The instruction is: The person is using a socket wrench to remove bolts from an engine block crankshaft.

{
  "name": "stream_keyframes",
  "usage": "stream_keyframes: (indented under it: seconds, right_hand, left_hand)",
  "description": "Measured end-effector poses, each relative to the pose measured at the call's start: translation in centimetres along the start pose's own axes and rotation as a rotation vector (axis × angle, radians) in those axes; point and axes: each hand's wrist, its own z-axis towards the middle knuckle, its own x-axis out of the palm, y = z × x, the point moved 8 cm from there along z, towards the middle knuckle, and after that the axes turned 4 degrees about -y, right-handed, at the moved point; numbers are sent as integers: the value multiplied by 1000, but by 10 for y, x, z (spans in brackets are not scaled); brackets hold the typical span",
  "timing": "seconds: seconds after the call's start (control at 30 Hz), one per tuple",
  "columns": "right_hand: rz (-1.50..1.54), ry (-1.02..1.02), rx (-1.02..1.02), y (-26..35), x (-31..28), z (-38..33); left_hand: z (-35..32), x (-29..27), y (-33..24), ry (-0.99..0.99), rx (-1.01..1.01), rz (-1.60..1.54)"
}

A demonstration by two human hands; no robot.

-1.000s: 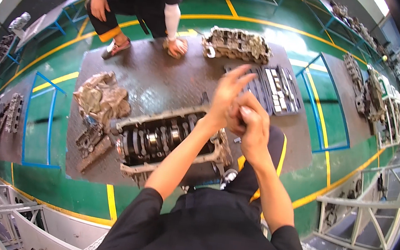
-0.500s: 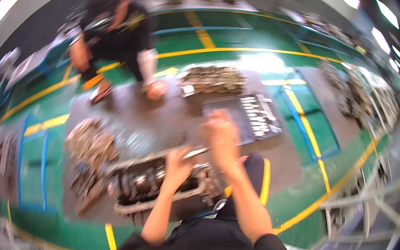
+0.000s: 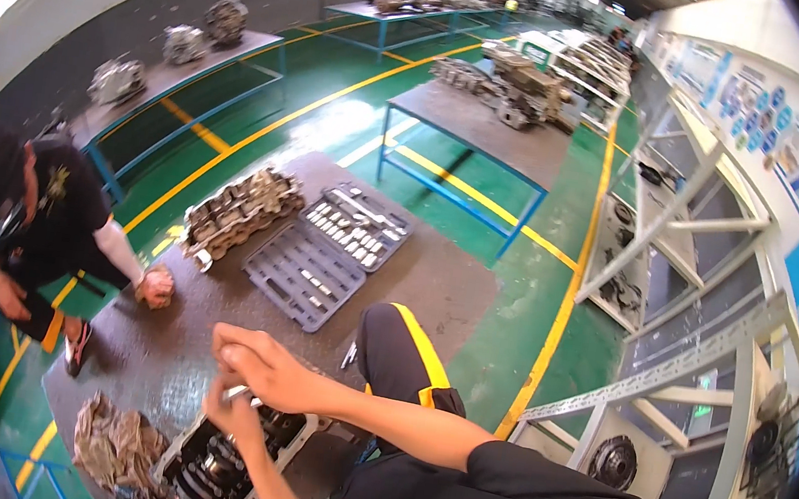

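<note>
An open socket set (image 3: 331, 249) beside a cylinder head (image 3: 238, 213) — a crouching co-worker (image 3: 38, 232) nearby.

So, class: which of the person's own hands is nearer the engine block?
Left. The left hand sits just above the engine block; the right hand is higher, farther from it.

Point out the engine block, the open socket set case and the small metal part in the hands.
engine block (image 3: 220, 463): head view, on its dark open top face.
socket set case (image 3: 328, 255): head view, on the hinge between its two halves.
small metal part (image 3: 236, 393): head view, on the silvery bit between the hands.
</note>
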Motion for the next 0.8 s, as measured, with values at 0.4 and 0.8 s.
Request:
stream_keyframes:
  seconds: [0.4, 0.8]
  right_hand:
    - [-156, -164, -335, -8, 8, 21]
    - [-152, -231, -337, -10, 13, 30]
  left_hand:
    - [8, 3, 51, 298, -186, 129]
    - [5, -17, 85, 155, -463, -158]
